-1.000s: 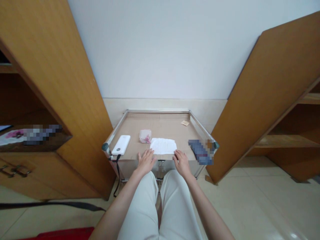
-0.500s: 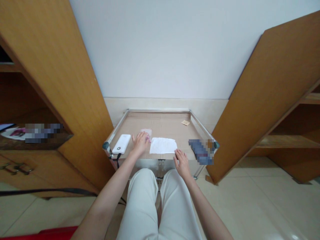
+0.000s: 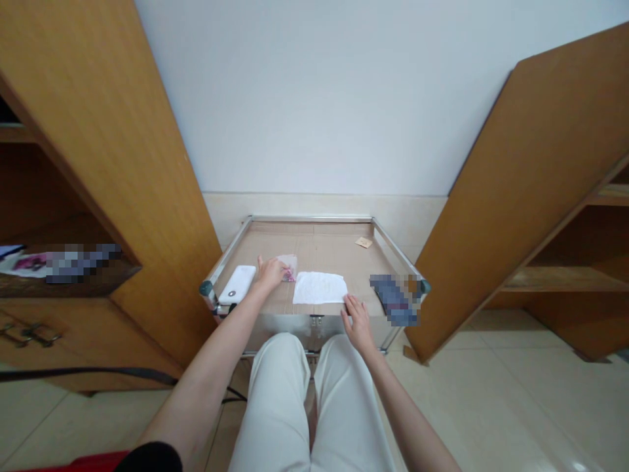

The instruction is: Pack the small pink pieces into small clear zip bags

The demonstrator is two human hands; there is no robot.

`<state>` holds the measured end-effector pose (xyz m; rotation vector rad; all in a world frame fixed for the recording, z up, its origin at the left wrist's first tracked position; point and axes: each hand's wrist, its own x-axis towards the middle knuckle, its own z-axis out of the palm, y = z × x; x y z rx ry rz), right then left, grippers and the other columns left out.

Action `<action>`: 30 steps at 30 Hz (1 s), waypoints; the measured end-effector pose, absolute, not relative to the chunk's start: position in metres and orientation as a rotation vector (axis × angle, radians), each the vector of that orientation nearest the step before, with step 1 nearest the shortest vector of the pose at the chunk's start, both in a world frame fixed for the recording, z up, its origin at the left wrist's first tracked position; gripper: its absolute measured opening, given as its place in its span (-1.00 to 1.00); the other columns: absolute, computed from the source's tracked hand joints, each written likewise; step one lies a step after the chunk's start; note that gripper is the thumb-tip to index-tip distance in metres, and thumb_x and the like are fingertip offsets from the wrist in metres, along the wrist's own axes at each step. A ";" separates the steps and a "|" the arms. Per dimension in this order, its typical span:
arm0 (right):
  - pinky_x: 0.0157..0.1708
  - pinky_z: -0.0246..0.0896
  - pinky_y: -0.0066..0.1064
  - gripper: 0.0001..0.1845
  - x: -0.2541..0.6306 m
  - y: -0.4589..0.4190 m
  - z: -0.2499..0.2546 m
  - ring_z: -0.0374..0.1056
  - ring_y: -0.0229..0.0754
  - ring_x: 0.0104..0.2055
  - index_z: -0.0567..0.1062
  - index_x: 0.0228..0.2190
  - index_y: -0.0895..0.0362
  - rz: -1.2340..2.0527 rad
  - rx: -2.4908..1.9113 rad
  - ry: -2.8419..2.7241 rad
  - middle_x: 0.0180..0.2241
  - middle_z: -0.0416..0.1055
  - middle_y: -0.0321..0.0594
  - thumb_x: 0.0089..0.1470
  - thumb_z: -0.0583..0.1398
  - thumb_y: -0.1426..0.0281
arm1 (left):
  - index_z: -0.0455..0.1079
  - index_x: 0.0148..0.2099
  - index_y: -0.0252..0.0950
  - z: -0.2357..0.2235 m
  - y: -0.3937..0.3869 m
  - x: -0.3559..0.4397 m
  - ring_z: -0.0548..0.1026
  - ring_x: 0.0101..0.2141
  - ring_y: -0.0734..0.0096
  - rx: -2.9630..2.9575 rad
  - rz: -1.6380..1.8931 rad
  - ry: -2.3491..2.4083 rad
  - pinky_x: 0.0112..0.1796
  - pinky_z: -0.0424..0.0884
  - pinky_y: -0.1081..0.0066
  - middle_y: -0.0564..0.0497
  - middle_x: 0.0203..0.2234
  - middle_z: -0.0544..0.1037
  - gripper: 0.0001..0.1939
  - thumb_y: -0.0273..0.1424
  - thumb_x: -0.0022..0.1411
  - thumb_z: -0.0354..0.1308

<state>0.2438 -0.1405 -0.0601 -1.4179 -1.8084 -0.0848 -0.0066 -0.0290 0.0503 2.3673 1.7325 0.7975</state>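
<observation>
Packet (image 3: pixel 289 267), small and printed in pink, lies on the cardboard-lined desk (image 3: pixel 314 236), left of centre and partly hidden by the left hand (image 3: pixel 269 274). That hand is stretched out with its fingers reaching onto the packet's left side; I cannot tell whether the grip has real hold of it. The right hand (image 3: pixel 358 322) rests open on the desk's front edge with its fingers apart, holding nothing, just beside the lower right corner of a white sheet (image 3: pixel 319 288), which may be paper or cloth.

From the head view, the desk has a steel frame. A white power bank (image 3: pixel 237 285) sits at its left edge with a black cord (image 3: pixel 230 308) hanging from it, and a small tan tag (image 3: pixel 363 242) lies near the back right corner. A blue-and-brown object (image 3: pixel 394 300) at the right is pixelated past recognition.

Open wooden cabinet doors (image 3: pixel 98 183) stand on both sides of the desk. The left cabinet's shelf (image 3: pixel 63 282) holds a white-and-pink item (image 3: pixel 24 264) beside another pixelated object (image 3: pixel 81 262). A black strap (image 3: pixel 83 375) crosses the floor, and something red (image 3: pixel 73 462) is cut off at the bottom edge.
</observation>
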 end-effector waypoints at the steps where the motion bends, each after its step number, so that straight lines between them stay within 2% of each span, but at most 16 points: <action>1: 0.01 -0.13 -0.04 -0.57 0.244 -0.140 -0.060 0.05 -0.10 0.06 0.19 -0.02 0.16 -0.075 -1.419 -1.803 -0.02 0.19 -0.03 0.05 -0.07 0.33 | 0.43 -0.52 -0.25 0.050 -0.029 -0.007 0.41 -0.31 0.19 2.342 0.840 1.710 -0.04 -0.34 -0.04 -0.05 -0.49 0.52 -0.85 -0.35 -0.03 0.08; 4: 0.01 -0.12 -0.02 -0.55 0.244 -0.139 -0.060 0.06 -0.09 0.05 0.17 -0.02 0.18 -0.029 -1.419 -1.764 -0.01 0.18 0.00 0.04 -0.06 0.34 | 0.43 -0.50 -0.31 0.050 -0.027 -0.009 0.42 -0.30 0.21 2.170 1.066 1.656 -0.02 -0.22 0.02 -0.08 -0.49 0.52 -0.86 -0.39 -0.02 0.07; 8: -0.01 -0.04 -0.06 -0.55 0.244 -0.139 -0.053 0.08 -0.08 0.04 0.17 -0.02 0.20 0.042 -1.376 -1.666 -0.01 0.18 0.02 0.01 -0.06 0.39 | 0.42 -0.47 -0.31 0.054 -0.019 -0.011 0.43 -0.33 0.30 1.688 1.457 1.455 -0.14 0.19 0.27 -0.08 -0.47 0.52 -0.91 -0.43 -0.08 0.11; 13: -0.05 0.05 -0.15 -0.61 0.236 -0.139 -0.028 0.14 -0.12 -0.01 0.26 -0.10 0.18 0.137 -1.279 -1.553 -0.08 0.24 -0.01 -0.01 -0.05 0.42 | 0.30 -0.42 -0.33 0.062 -0.019 -0.006 0.44 -0.40 0.47 1.017 1.844 1.110 -0.27 0.29 0.42 0.01 -0.50 0.47 -0.88 -0.39 -0.08 0.11; 18: -0.22 0.20 -0.30 -0.66 0.216 -0.129 0.000 0.28 -0.20 -0.23 0.30 -0.17 0.18 0.408 -1.177 -1.435 -0.18 0.29 -0.04 -0.04 -0.01 0.40 | 0.18 -0.50 -0.32 0.065 -0.042 0.009 0.43 -0.50 0.57 0.640 1.748 0.807 -0.32 0.32 0.45 0.10 -0.61 0.41 -0.91 -0.50 -0.02 0.06; 22: -0.25 0.20 -0.32 -0.68 0.198 -0.108 0.017 0.30 -0.19 -0.25 0.36 -0.26 0.17 0.694 -1.163 -1.248 -0.22 0.34 -0.05 -0.10 0.06 0.30 | 0.19 -0.50 -0.34 0.061 -0.060 0.022 0.44 -0.46 0.50 0.495 1.543 0.694 -0.31 0.35 0.39 -0.01 -0.54 0.47 -0.88 -0.58 0.04 -0.08; 26: -0.40 0.24 -0.40 -0.66 0.186 -0.091 0.027 0.35 -0.22 -0.35 0.38 -0.35 0.18 1.140 -1.079 -1.106 -0.29 0.38 -0.09 -0.10 0.05 0.20 | 0.20 -0.49 -0.34 0.056 -0.072 0.029 0.45 -0.45 0.46 0.439 1.413 0.702 -0.32 0.37 0.37 -0.06 -0.50 0.48 -0.88 -0.54 0.05 -0.11; 30: -0.55 0.18 -0.49 -0.70 0.181 -0.082 0.030 0.35 -0.28 -0.48 0.39 -0.45 0.18 1.283 -1.066 -0.962 -0.39 0.41 -0.15 -0.17 0.09 0.20 | 0.17 -0.48 -0.31 0.051 -0.077 0.034 0.44 -0.46 0.48 0.433 1.400 0.754 -0.33 0.37 0.37 -0.04 -0.50 0.47 -0.91 -0.52 0.04 -0.11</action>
